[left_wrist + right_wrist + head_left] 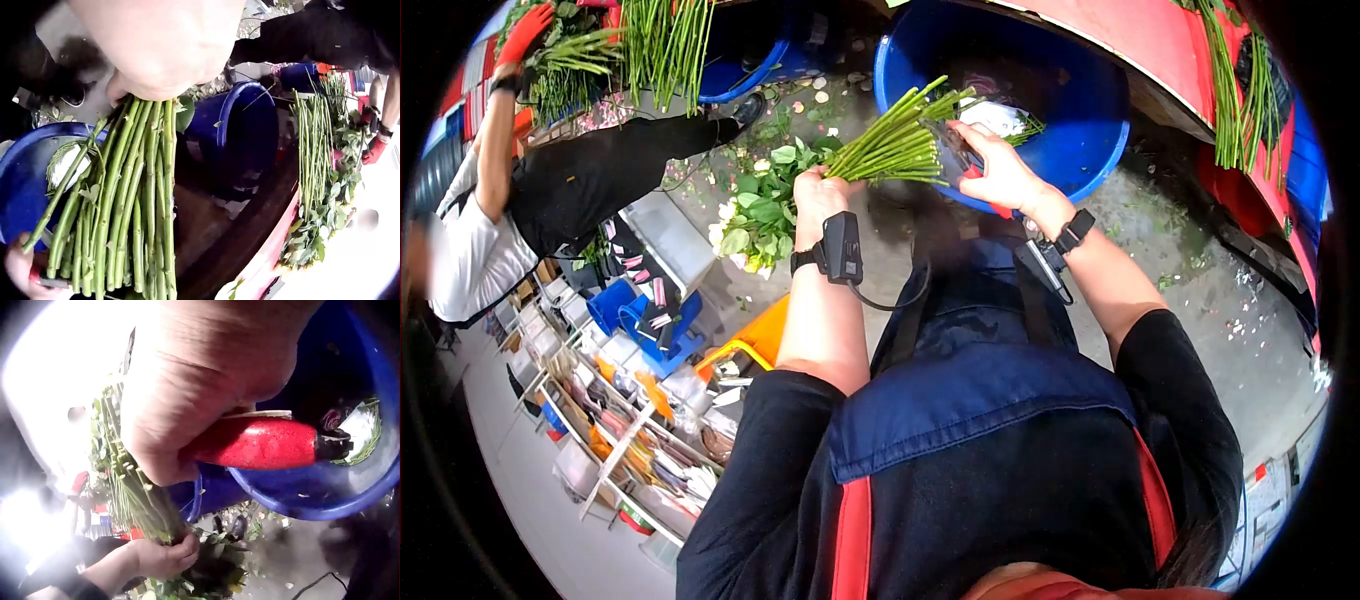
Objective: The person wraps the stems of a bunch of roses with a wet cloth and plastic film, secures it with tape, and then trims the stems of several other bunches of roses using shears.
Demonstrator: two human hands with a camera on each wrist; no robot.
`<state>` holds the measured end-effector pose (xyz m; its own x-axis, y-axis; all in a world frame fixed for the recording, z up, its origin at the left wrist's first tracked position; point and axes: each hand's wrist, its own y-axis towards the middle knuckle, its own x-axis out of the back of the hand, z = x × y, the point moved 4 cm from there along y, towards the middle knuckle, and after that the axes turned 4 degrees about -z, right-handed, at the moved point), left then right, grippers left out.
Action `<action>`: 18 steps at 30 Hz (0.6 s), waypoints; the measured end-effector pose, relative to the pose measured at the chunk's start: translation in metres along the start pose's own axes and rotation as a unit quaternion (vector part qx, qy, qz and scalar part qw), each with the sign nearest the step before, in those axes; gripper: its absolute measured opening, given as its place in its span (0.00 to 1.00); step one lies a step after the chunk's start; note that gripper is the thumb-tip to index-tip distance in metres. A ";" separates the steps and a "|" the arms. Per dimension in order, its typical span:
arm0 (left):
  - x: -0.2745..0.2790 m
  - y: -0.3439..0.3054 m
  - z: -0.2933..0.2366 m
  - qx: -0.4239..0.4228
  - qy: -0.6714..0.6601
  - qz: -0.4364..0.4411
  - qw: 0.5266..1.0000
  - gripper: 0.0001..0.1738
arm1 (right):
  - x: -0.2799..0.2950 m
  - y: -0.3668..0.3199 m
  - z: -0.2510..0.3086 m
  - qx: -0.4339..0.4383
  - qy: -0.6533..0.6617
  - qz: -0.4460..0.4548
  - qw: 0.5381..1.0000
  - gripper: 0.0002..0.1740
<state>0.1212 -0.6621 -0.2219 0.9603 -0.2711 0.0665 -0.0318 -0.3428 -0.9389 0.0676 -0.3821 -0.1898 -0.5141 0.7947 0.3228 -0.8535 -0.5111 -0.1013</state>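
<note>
In the head view my left hand (818, 192) grips a bunch of green flower stems (895, 142). Leaves and pale blooms (762, 208) hang below that hand, while the bare stem ends point towards the right hand. Thick stems (119, 206) fan downwards from the fist in the left wrist view. My right hand (1008, 172) holds pruning shears, whose red handle (256, 444) lies under the curled fingers. The blade of the shears reaches right at the stem ends; much of the tool is hidden behind the hand in the right wrist view.
A large blue tub (1108, 165) stands beyond the right hand, with cut stems and something white inside. Another person (600, 175) with red gloves works at the left. More stems lie on the red table (1140, 45). Leaves and petals litter the floor (1220, 285).
</note>
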 end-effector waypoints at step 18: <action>0.018 0.011 0.004 -0.010 0.155 -0.038 0.987 0.17 | 0.012 -0.002 0.015 -0.017 -0.074 0.044 0.996 0.44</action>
<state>0.1396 -0.6670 -0.2325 0.8296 -0.5047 0.2388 0.0277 -0.3900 -0.9204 0.0645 -0.3760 -0.1712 -0.5709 0.6894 0.4458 -0.8095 -0.5634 -0.1654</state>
